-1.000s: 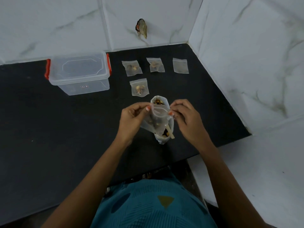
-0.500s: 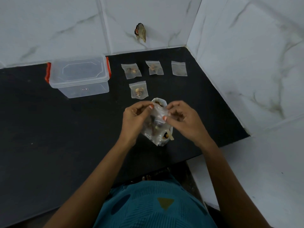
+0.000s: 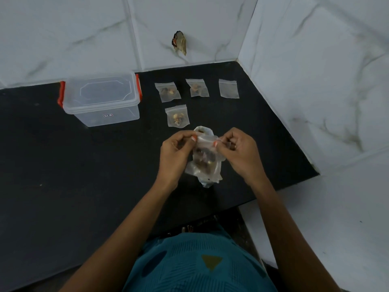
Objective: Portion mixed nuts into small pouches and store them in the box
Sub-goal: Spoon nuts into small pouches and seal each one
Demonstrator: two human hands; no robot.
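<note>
Head view: both hands meet over the black counter (image 3: 63, 165). The left hand (image 3: 175, 153) and the right hand (image 3: 241, 153) each pinch the top strip of a small pouch (image 3: 205, 154) between thumb and bent forefinger. The left fingertips (image 3: 192, 139) are at one corner and the right fingertips (image 3: 215, 143) are nearer the middle of the strip. The other fingers of both hands are curled in toward the palms.

The small pouch hangs below the fingertips, with brown nuts showing through its clear plastic. Behind and beneath it lies a larger bag of nuts (image 3: 207, 180), its open mouth peeking out just beyond the fingertips. Both are clear and overlap, so it is hard to make out where one ends and the other begins.

Just beyond the fingers a filled pouch (image 3: 177, 116) lies flat on the counter. Farther beyond, in a row, lie a second filled pouch (image 3: 167, 92), a third filled pouch (image 3: 196, 87) and, off to the right of the fingers, an empty pouch (image 3: 229, 88).

The clear box (image 3: 101, 100) stands well to the left of the left fingers and farther away, with its lid on and red clips at both ends. A small brownish scrap (image 3: 180, 42) clings to the tiled wall (image 3: 84, 28) far beyond the fingers. A teal garment (image 3: 189, 264) fills the near edge, below the forearms.
</note>
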